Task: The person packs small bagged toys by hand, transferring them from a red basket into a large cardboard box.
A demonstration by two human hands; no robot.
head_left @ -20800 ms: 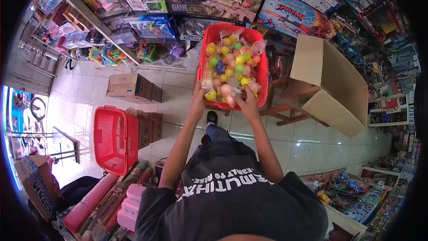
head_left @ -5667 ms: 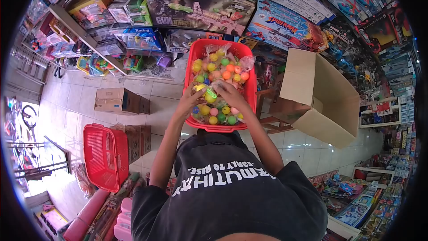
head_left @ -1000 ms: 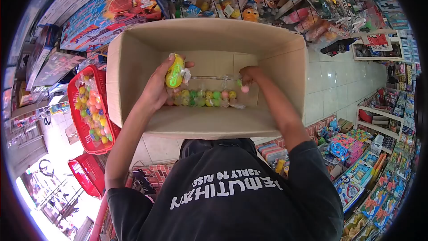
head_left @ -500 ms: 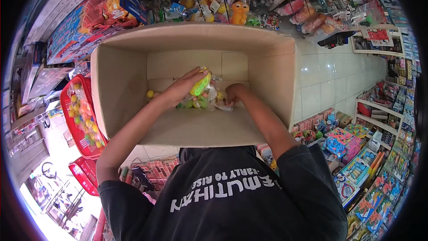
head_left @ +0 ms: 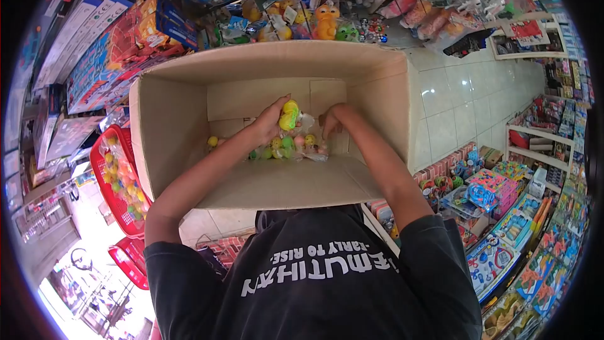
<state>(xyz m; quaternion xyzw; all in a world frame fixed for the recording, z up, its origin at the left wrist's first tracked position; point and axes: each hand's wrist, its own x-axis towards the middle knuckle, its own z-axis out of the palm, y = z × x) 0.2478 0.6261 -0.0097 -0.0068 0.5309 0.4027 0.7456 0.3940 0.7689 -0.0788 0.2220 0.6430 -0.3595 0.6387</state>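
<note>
A large open cardboard box (head_left: 277, 186) lies in front of my body, with several small yellow, green and pink toys (head_left: 287, 145) in clear plastic at its bottom. Inside it, my left hand (head_left: 272, 119) is wrapped round a yellow and green toy (head_left: 289, 115) held above the others. My right hand (head_left: 333, 119) is in the box too, right of the toys, with its fingers pointing down beside the clear plastic. Its fingertips are partly hidden, and whether they grip anything cannot be made out.
Left of the box, a red basket (head_left: 102, 173) holds more small toys, with a second red basket (head_left: 119, 258) below it. Boxed toys (head_left: 119, 50) stand at the upper left. Packaged toys (head_left: 327, 22) line the far side. Tiled floor (head_left: 453, 101) and shelves (head_left: 541, 157) are at the right.
The yellow and green toy has turned more upright in my left hand. My right hand has risen slightly and moved right, off the plastic, showing more toys at the bottom.
</note>
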